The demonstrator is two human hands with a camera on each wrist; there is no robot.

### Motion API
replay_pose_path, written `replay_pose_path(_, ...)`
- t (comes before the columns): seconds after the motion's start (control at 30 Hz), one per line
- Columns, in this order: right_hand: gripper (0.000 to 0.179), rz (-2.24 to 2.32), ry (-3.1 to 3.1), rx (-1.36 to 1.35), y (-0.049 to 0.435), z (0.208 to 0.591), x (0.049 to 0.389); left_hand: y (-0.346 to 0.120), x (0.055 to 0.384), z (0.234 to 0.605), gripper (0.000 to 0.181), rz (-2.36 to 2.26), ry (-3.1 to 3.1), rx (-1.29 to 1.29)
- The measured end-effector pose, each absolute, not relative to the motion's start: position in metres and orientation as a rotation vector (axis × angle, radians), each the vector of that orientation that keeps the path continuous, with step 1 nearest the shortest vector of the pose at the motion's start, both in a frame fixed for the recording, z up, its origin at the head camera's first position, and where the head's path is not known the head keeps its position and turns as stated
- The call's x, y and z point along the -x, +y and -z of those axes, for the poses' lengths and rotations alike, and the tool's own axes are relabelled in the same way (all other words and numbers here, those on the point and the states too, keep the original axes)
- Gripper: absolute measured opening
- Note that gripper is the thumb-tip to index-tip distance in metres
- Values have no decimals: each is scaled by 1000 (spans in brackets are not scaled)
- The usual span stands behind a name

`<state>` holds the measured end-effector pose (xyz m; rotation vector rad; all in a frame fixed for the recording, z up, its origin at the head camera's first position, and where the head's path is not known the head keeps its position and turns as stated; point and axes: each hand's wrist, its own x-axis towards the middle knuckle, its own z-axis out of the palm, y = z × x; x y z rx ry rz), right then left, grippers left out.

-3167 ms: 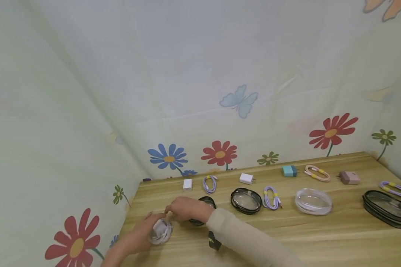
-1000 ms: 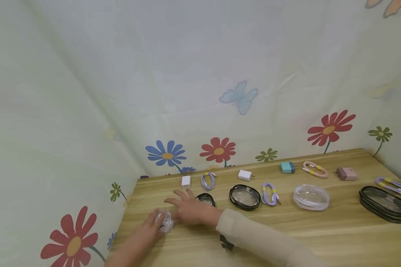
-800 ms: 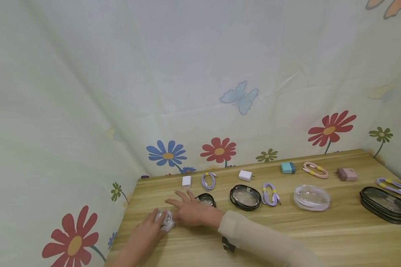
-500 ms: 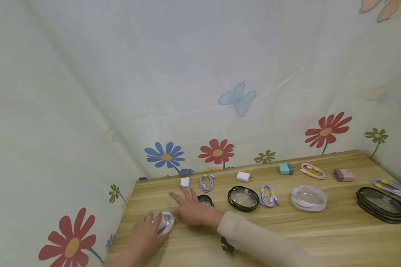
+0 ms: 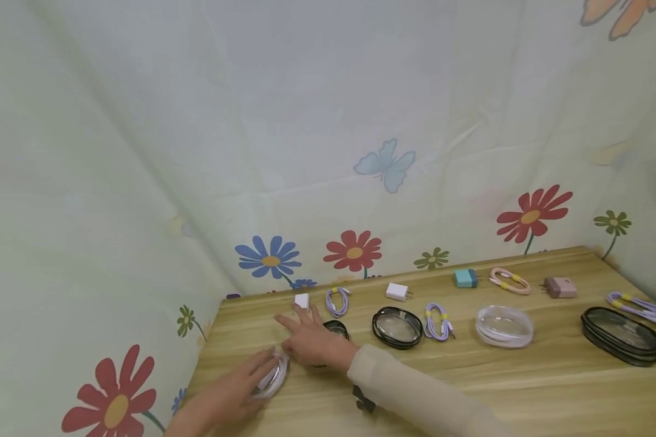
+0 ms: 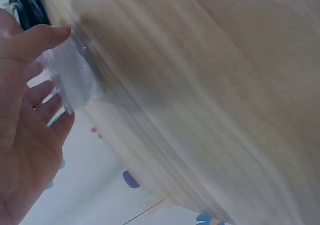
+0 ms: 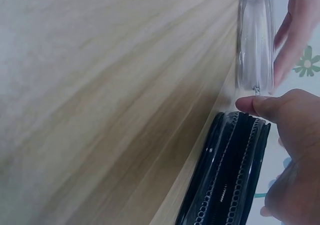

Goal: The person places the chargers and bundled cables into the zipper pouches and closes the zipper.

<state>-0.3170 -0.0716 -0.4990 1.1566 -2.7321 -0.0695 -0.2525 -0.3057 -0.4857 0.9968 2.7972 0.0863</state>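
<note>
In the head view, my left hand holds a round clear zip pouch at the table's left end, with something white inside. Thumb and fingers lie on opposite sides of the pouch in the left wrist view. My right hand is at the pouch's far right edge, other fingers spread. The right wrist view shows its thumb at the small zipper pull, apparently pinching it; the opposing fingertip is hidden. Just beside that hand lies a small black-edged clear pouch, partly covered by it in the head view.
White chargers, a teal charger and a pink charger lie along the back. Purple cables and a peach cable lie among them. Black-edged pouches and a clear pouch stand in front.
From 3.2 seconds ago, my right hand has moved right along the pouch's far edge and its fingers have spread. My left hand has shifted and turned the pouch slightly.
</note>
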Motion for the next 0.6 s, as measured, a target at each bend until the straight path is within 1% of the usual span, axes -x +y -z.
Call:
replay_pose_path(0.2, 22, 126, -2731, -1184, -73, 498, 313, -307, 253, 485, 76, -62, 2773, -958)
replay_pose_path(0.4, 33, 177, -2788, -1176, -79, 501, 308, -304, 255, 487, 76, -74, 2762, -899)
replay_pose_path(0.6, 30, 133, -2810, -1129, -82, 506, 307, -299, 251, 491, 74, -63, 2812, -908)
